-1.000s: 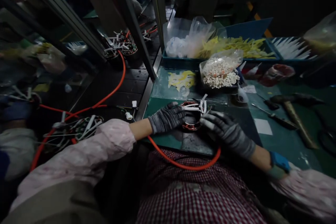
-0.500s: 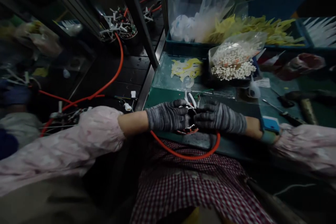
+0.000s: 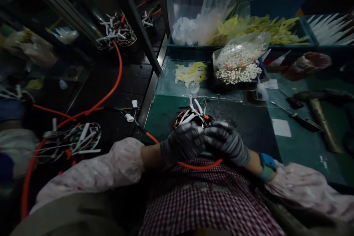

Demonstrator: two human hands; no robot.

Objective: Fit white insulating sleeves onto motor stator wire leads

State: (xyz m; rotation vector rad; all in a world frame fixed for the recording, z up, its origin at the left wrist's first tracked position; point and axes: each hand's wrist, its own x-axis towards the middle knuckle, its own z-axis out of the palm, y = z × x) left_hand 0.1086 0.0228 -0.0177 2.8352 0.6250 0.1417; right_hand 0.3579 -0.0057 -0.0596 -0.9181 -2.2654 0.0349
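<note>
A round wound motor stator [image 3: 180,117] lies on the green bench in front of me, with white sleeved leads [image 3: 198,107] and thin green wires rising from it. Striped grey gloves cover both hands. My left hand [image 3: 183,143] is curled at the stator's near side, fingertips drawn in. Facing it, my right hand [image 3: 227,142] is closed too, its fingertips meeting the left ones. Whatever is pinched between them is hidden by the gloves. A thick orange cable [image 3: 200,166] loops below my hands, passes behind my left wrist and ends at white connectors [image 3: 129,117] on the left.
Another wired stator [image 3: 83,138] sits on the dark conveyor to my left, with more farther up. A co-worker's gloved hand [image 3: 12,110] is at far left. Yellow sleeving pieces [image 3: 190,73], a box of small white parts [image 3: 238,72], a screwdriver [image 3: 298,117] and a hammer [image 3: 325,125] lie on the bench.
Both hands have drawn nearer my body and curled from flatter fingers into closed ones. More of the stator's far side shows. The view has shifted slightly.
</note>
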